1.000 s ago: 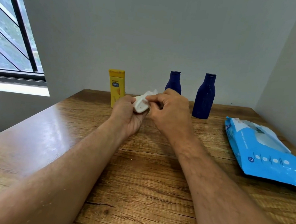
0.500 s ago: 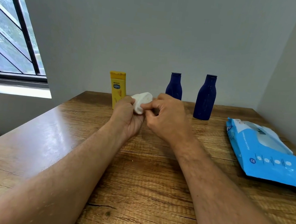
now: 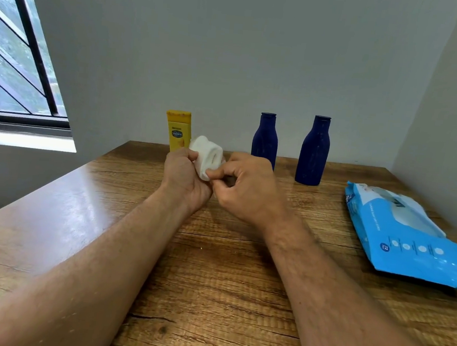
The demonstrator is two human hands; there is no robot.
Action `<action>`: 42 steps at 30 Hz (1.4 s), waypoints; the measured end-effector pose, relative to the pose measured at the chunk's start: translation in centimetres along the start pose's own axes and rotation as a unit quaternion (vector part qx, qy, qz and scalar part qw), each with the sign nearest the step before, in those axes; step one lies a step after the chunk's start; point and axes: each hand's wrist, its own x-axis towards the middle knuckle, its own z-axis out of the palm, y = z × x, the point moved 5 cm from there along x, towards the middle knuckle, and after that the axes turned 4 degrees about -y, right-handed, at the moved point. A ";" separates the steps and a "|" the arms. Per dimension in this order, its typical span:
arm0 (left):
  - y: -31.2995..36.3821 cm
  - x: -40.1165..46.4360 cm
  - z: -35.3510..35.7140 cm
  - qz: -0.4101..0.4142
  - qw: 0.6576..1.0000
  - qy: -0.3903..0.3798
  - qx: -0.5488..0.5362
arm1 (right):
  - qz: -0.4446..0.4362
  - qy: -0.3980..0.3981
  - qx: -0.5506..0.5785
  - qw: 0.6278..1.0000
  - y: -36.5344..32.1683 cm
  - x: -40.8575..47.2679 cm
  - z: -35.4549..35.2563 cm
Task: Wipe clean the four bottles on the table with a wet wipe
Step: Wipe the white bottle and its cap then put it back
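1. Holding a white object wrapped in a wet wipe [image 3: 206, 154], both hands meet at frame centre above the wooden surface [image 3: 212, 269].
2. Left hand [image 3: 186, 178] curled closed around the lower part of the white bundle; whether a bottle is inside the wipe cannot be told.
3. Right hand [image 3: 248, 188] fingers bent, thumb and forefinger pinching the wipe at its lower right edge.
4. Yellow bottle [image 3: 178, 130] upright at the far edge of the surface, just left of centre, partly behind the bundle.
5. Two dark blue bottles upright near the wall: shorter blue bottle [image 3: 265, 136] right of centre, partly behind the right hand; taller blue bottle [image 3: 313, 150] further right, well apart from the hands.
6. Blue wet-wipe pack [image 3: 408, 237] lying flat at the right edge of the frame.
7. Window [image 3: 14, 63] in the upper left of the frame.
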 end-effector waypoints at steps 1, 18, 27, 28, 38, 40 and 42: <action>-0.1 0.0 -0.1 0.001 1.000 0.006 0.003 | 0.002 -0.013 0.009 1.000 0.0 -0.1 0.1; -0.7 -0.6 0.7 -0.032 0.997 -0.051 -0.045 | 0.124 0.093 0.209 0.966 1.1 0.4 -0.8; -0.2 -1.2 0.8 -0.054 0.995 -0.085 -0.011 | 0.204 0.034 0.211 0.955 3.2 0.2 0.0; -0.3 -1.2 0.9 -0.055 0.994 -0.092 -0.009 | 0.207 0.047 0.217 0.953 3.2 0.2 -0.2; -0.1 -1.8 1.4 -0.045 0.994 -0.095 0.035 | 0.178 -0.008 0.143 0.974 2.4 0.2 -0.6; 0.0 -1.6 1.0 -0.045 0.995 -0.078 0.044 | 0.180 -0.032 0.159 0.970 2.2 0.2 -0.5; -0.2 -1.3 0.6 -0.045 0.996 -0.052 0.064 | 0.174 -0.052 0.161 0.970 2.0 0.1 -0.4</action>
